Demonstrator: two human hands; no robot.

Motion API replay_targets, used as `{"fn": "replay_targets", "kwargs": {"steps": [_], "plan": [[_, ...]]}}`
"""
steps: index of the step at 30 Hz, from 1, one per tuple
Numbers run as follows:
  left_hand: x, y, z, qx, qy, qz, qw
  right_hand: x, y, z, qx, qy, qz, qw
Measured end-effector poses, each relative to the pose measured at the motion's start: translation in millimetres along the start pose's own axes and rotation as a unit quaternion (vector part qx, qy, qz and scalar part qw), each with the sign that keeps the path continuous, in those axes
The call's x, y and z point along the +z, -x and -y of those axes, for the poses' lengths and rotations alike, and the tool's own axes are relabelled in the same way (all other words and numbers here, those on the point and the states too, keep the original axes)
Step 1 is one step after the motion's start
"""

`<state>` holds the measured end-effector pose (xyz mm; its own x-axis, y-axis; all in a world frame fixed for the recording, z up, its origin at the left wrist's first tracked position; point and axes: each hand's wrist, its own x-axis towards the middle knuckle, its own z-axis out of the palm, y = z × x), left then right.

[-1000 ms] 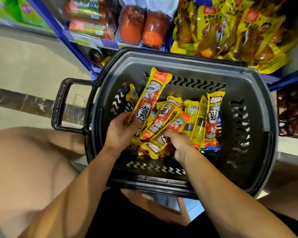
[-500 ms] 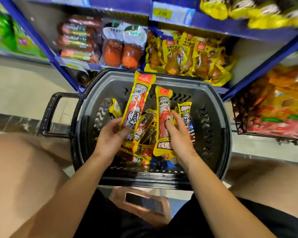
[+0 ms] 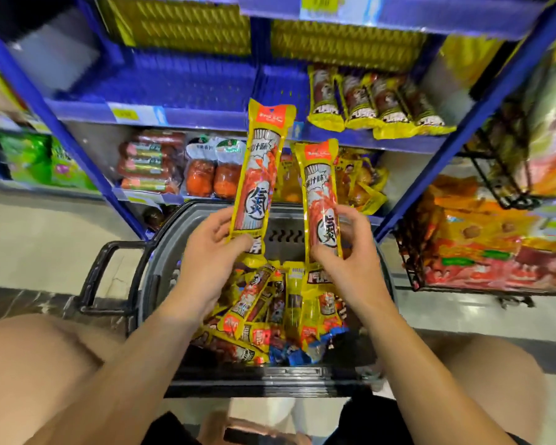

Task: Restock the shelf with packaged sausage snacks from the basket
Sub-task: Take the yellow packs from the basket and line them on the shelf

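Your knees frame the dark grey basket (image 3: 161, 284), which sits on the floor with its handle out to the left. A loose pile of sausage packs (image 3: 270, 316) lies in it, mostly yellow with a few blue ones, at mixed angles. Your left hand (image 3: 209, 252) pinches the lower end of one long yellow pack (image 3: 259, 175), thumb in front and fingers behind; it stands near upright, red-topped end pointing at the shelf. Your right hand (image 3: 350, 255) grips a second matching pack (image 3: 321, 200) the same way, just beside the first, parallel and a bit lower. Both show an orange-red sausage and a circled black character. Beyond them, the blue shelf (image 3: 206, 115) carries a row of similar yellow packs (image 3: 376, 104).
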<state>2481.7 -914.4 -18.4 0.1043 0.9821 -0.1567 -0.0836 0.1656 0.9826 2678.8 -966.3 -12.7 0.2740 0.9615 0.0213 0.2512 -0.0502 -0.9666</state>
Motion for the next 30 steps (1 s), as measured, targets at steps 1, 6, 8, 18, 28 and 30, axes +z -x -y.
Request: {"fn": "replay_targets", "kwargs": {"steps": [1, 6, 8, 18, 28, 30], "plan": [[4, -6, -9, 0.013, -0.007, -0.004, 1.000, -3, -4, 5, -0.005, -0.006, -0.008, 1.000], [25, -42, -57, 0.041, -0.039, -0.020, 0.998, -20, -28, 31, -0.034, 0.007, -0.045, 0.998], [35, -59, -71, 0.033, -0.052, -0.026, 0.998, -25, -39, 42, -0.037, 0.012, -0.047, 0.998], [74, -138, -101, 0.028, -0.072, -0.075, 0.994, -47, -90, 63, -0.040, 0.000, -0.042, 0.998], [50, -141, -106, 0.196, -0.418, -0.083, 0.883, -55, -104, 55, -0.026, -0.005, -0.051, 0.998], [46, -146, -108, 0.222, -0.454, -0.028, 0.862, -55, -105, 54, -0.025, -0.001, -0.054, 0.998]]}}
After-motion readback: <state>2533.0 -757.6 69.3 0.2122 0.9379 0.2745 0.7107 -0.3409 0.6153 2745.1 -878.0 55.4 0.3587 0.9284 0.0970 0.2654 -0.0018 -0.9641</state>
